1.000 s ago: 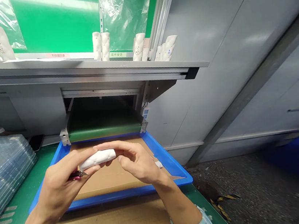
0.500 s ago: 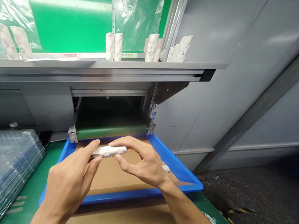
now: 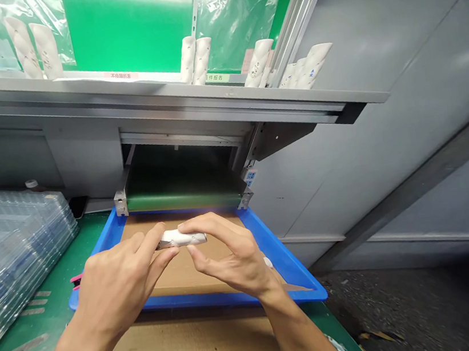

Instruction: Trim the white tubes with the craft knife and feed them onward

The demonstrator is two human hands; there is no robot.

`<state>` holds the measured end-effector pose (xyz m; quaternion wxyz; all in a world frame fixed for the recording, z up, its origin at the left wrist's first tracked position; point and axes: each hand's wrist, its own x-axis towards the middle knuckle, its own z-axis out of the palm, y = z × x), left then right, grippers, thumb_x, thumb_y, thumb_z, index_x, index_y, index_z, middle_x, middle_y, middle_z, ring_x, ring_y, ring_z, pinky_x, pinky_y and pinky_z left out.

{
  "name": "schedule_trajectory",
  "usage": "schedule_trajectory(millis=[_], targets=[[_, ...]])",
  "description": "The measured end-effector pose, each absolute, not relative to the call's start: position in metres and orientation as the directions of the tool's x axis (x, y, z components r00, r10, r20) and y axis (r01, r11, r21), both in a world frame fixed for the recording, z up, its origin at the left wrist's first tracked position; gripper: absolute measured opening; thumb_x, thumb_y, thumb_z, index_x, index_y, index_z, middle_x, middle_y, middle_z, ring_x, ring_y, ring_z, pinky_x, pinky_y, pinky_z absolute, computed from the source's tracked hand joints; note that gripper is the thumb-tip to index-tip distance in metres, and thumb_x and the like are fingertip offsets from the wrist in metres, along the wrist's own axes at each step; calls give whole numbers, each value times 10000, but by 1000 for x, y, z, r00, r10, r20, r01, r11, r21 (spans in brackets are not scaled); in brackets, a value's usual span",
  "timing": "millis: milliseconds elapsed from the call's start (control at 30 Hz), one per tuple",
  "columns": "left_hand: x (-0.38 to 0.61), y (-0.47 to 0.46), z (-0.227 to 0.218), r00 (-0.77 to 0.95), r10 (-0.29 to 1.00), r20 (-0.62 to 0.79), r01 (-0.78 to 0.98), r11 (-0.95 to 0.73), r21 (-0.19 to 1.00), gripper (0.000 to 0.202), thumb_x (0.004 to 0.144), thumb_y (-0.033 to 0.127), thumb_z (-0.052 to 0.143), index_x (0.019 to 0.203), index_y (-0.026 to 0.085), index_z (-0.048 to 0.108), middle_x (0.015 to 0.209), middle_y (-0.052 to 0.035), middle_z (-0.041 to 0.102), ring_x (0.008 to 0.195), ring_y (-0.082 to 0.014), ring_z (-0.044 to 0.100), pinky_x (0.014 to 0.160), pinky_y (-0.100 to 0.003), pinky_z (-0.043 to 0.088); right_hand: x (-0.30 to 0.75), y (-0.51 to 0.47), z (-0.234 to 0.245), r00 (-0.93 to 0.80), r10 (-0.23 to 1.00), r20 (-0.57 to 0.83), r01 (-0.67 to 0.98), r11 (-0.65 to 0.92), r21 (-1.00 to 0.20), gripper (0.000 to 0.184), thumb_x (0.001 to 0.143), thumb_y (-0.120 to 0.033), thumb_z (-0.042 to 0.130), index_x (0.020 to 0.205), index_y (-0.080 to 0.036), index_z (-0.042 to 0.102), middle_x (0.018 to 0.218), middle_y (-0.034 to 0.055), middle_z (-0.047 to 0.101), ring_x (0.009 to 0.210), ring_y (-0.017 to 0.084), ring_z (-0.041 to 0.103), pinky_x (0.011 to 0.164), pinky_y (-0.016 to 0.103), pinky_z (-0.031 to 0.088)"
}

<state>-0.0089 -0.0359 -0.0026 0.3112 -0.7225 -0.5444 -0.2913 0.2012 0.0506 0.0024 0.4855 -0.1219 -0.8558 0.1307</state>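
A short white tube with a dimpled surface [image 3: 186,238] lies level between my two hands, above the cardboard-lined blue tray [image 3: 288,255]. The thumb and fingers of my left hand [image 3: 120,277] pinch its left end. On the other side, my right hand [image 3: 231,253] grips the tube between index finger and thumb, with the right end showing past the fingertips. Behind my right wrist a small white piece [image 3: 268,262] sits in the tray, mostly hidden.
A green conveyor belt [image 3: 183,196] ends over the tray's far edge. Stacked clear plastic trays [image 3: 19,250] stand at left. Several white tubes [image 3: 201,60] stand on the metal shelf [image 3: 154,94] above. A pink-and-black tool [image 3: 76,281] lies beside my left hand. Cardboard [image 3: 188,348] covers the near bench.
The view has shifted, so the shelf and tray appear further right. Both hands still hold the tube, which looks slightly turned. The pink-and-black tool now shows more beside my left hand.
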Motion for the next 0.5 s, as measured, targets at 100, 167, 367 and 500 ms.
schedule_trajectory(millis=[100, 167, 367, 500], targets=[[-9, -36, -4, 232, 613, 755, 969, -213, -125, 425, 1181, 484, 386, 1212, 243, 735, 757, 1, 783, 589, -193, 739, 493, -346, 312, 202, 51, 2, -508, 339, 792, 85, 935, -345, 296, 978, -107, 693, 1239, -243, 722, 1125, 68, 805, 989, 212, 774, 866, 333, 659], [-9, -37, -5, 227, 625, 747, 970, -213, -117, 428, 1181, 484, 381, 1193, 243, 735, 760, -3, 784, 591, -194, 739, 497, -345, 307, 202, 51, 2, -508, 342, 791, 84, 933, -350, 300, 974, -105, 700, 1241, -240, 725, 1128, 69, 806, 989, 212, 777, 859, 327, 658], [-8, -37, -5, 238, 604, 761, 970, -193, -150, 404, 1176, 469, 415, 1211, 230, 739, 767, -9, 784, 601, -198, 733, 508, -340, 311, 202, 51, 3, -511, 344, 788, 90, 933, -349, 301, 969, -103, 685, 1231, -246, 725, 1113, 66, 811, 973, 212, 779, 830, 324, 662], [-8, -37, -5, 253, 595, 763, 967, -187, -174, 384, 1173, 461, 433, 1229, 235, 738, 778, -9, 790, 608, -193, 727, 519, -339, 325, 203, 50, 3, -505, 342, 793, 89, 934, -346, 300, 960, -104, 680, 1222, -244, 723, 1093, 62, 811, 949, 209, 775, 815, 324, 663]])
